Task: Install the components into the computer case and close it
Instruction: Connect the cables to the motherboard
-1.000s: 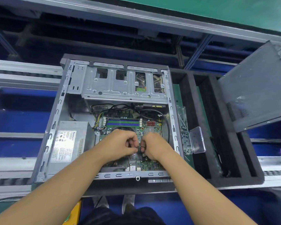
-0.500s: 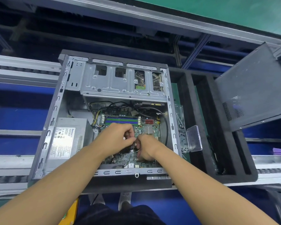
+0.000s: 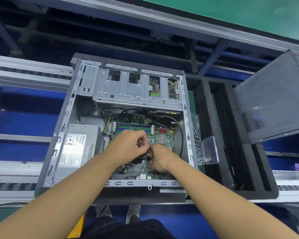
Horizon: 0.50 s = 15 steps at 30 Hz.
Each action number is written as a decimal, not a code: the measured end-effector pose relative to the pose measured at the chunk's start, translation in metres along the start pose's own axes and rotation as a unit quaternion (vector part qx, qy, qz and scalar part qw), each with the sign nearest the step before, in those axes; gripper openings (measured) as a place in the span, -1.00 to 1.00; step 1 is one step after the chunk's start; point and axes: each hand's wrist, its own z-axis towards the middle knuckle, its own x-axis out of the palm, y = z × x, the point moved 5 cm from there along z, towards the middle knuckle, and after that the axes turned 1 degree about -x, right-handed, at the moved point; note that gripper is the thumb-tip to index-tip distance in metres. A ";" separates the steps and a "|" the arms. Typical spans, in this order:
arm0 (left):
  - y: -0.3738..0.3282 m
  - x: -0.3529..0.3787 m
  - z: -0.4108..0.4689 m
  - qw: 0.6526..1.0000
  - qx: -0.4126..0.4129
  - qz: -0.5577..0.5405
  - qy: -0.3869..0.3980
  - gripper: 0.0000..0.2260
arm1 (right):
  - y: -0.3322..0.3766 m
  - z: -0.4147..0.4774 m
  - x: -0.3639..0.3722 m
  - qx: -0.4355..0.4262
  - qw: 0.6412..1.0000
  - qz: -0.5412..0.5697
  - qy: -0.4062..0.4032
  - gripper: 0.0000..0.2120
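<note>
Two hands were lowered onto the green motherboard (image 3: 164, 140) in the open grey metal case (image 3: 59, 152); a thin wire (image 3: 146, 162) was pinched by the right hand (image 3: 160, 160); what the left hand (image 3: 128, 147) held was unclear; cabling judged unfinished.

I see: motherboard (image 3: 136, 169) green | memory slots (image 3: 135, 127) blue-green striped | power supply (image 3: 79, 145) silver, white label | foam tray (image 3: 219, 118) black | side panel (image 3: 273, 104) grey

A black foam tray (image 3: 248, 194) is lying to your right, resting across grey metal conveyor rails (image 3: 24, 73) that are running from left to right. A small clear plastic box (image 3: 210, 150) is sitting open at the tray's left edge. A green surface (image 3: 248, 12) is stretching along the far side.
</note>
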 end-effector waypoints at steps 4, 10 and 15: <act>0.000 0.000 0.000 1.000 -0.004 0.001 0.001 -0.87 | 0.000 0.000 0.001 -0.003 1.000 -0.011 0.003 -0.75; -0.001 0.001 0.001 1.000 0.003 0.001 0.002 -0.87 | 0.000 0.000 -0.001 -0.014 1.000 -0.004 -0.005 -0.73; -0.003 0.000 0.000 1.000 0.007 0.007 0.005 -0.87 | 0.001 -0.002 -0.002 -0.019 1.000 -0.011 0.000 -0.76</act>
